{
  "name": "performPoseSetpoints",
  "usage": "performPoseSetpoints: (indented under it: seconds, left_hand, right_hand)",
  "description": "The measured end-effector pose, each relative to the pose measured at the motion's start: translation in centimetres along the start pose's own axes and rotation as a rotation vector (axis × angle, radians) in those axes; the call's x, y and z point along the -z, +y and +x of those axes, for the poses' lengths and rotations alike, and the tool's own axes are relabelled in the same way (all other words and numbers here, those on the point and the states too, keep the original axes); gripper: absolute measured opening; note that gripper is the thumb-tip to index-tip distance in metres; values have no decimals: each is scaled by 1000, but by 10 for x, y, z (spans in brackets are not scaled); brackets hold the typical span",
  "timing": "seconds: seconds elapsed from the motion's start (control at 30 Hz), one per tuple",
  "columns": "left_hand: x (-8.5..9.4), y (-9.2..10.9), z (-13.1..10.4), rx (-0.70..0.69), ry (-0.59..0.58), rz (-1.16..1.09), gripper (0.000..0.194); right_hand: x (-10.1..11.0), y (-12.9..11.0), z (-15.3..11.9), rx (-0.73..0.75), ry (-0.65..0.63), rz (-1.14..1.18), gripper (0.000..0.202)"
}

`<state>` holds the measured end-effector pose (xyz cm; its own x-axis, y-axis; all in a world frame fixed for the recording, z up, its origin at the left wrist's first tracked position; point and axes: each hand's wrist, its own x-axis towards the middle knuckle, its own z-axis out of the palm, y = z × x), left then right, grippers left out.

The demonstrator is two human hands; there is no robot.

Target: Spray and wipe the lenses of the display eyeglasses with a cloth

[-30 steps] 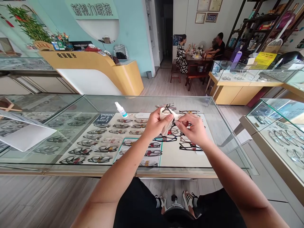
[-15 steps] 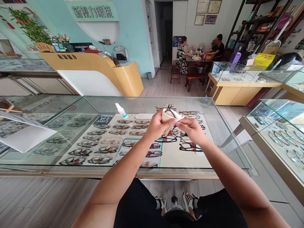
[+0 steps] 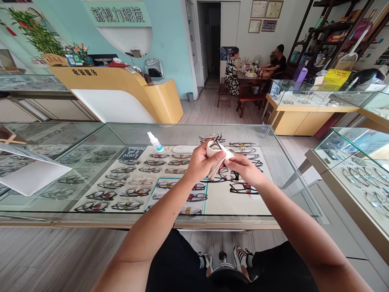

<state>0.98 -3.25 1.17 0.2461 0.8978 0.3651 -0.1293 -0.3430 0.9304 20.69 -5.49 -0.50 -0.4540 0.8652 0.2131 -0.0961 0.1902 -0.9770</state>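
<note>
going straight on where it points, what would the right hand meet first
The cream cloth, which the right hand seems to pinch; the left hand looks next, though depth is unclear.

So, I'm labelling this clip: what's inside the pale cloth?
A slim dark piece, apparently of eyeglasses, shows at the top of the pale cloth, which the left hand and right hand grip. Its folds hide whatever else is inside.

Hands (image 3: 203,161) gripping pale cloth (image 3: 214,164) and dark-framed glasses (image 3: 216,140) above glass display case (image 3: 237,205); white bottle (image 3: 155,142) on case top.
</note>
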Motion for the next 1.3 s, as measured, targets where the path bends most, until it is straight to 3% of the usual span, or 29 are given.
performPoseSetpoints:
  seconds: [0.23, 0.47, 0.57, 0.73, 0.87, 1.1, 1.2, 1.3]
  left_hand:
    - [7, -4, 3, -47, 33, 60, 65]
    - [26, -11, 10, 156, -202, -185, 54]
    - [29, -7, 9, 167, -261, -174, 56]
    - [18, -4, 8, 99, -234, -150, 57]
    - [8, -5, 6, 132, -126, -165, 63]
    - [11, -11, 4, 63, -27, -33, 68]
    - [20, -16, 7, 30, -46, -7, 64]
    - [29, -17, 11, 62, -176, -69, 54]
  right_hand:
    - [-3, 2, 0, -16, 19, -29, 54]
    - [3, -10, -2, 4, 75, 24, 50]
    - [4, -8, -2, 17, 71, 32, 51]
    - [3, 2, 1, -3, 62, 107, 49]
    - [0, 5, 2, 2, 39, 72, 51]
    - [-5, 2, 0, 13, 4, 23, 53]
    - [-3, 3, -1, -6, 46, 10, 52]
    - [2, 6, 0, -20, 97, 54, 46]
